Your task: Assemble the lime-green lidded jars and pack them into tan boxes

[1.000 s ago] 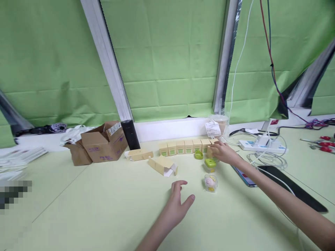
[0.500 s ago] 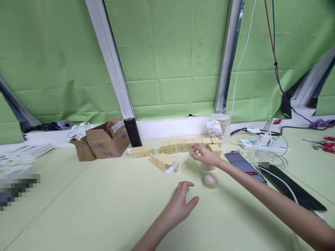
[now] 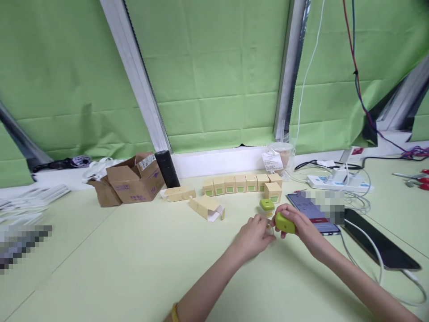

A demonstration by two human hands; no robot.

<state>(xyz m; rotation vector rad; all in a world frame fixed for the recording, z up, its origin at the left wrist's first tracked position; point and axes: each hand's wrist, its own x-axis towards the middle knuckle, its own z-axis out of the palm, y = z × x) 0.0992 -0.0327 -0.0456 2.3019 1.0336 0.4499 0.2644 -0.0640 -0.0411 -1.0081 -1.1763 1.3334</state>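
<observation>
In my right hand (image 3: pixel 301 228) is a small rounded green lid (image 3: pixel 284 223), gripped between thumb and fingers. Beside it my left hand (image 3: pixel 254 238) is closed around a small clear container (image 3: pixel 270 229), mostly hidden by the fingers. The lid is tilted close to this container; whether they touch I cannot tell. Just behind the hands stands a similar small container with a green cap (image 3: pixel 267 205). A single small tan box (image 3: pixel 273 192) with a green label stands behind that.
A row of small tan boxes (image 3: pixel 235 184) runs along the back. Two opened tan cartons (image 3: pixel 206 207) lie left of them. Further left are a brown cardboard box (image 3: pixel 134 185) and a black cylinder (image 3: pixel 167 169). A phone (image 3: pixel 313 214), cables and a power strip (image 3: pixel 340 183) occupy the right.
My right hand has come back from the boxes toward me with the green lid. My left hand, open before, has moved forward and right and closed on the clear container.
</observation>
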